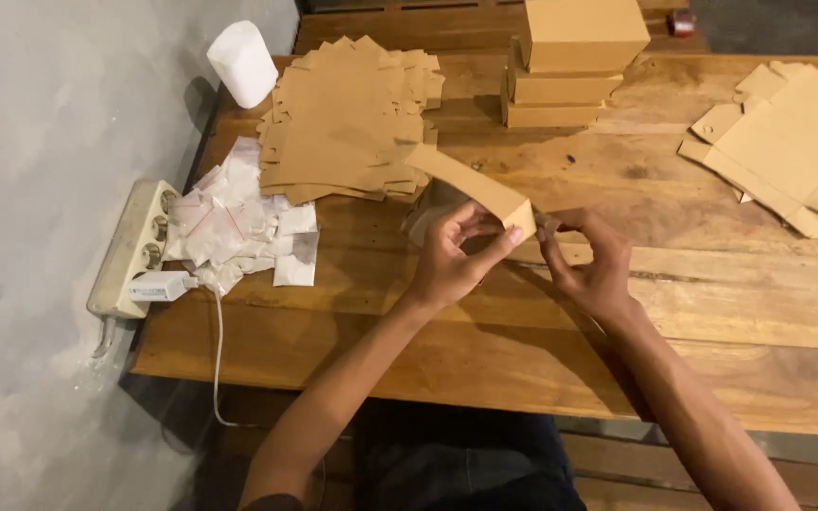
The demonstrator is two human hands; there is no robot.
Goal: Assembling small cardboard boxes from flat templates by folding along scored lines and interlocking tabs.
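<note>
My left hand (pixel 454 257) grips the near corner of a partly folded brown cardboard box (pixel 471 183), thumb and fingers pinching its edge above the wooden table (pixel 485 312). My right hand (pixel 587 257) holds the same box at its right end, with the fingertips on a small flap beside the corner. The box slants up and away toward the left. Both forearms reach in from the bottom of the view.
A pile of flat cardboard blanks (pixel 347 118) lies behind the box, another pile (pixel 788 142) at the right. Folded boxes (pixel 570 61) are stacked at the back. Small clear plastic bags (pixel 239 222), a white power strip (pixel 130 248) and a white roll (pixel 241 61) sit at the left.
</note>
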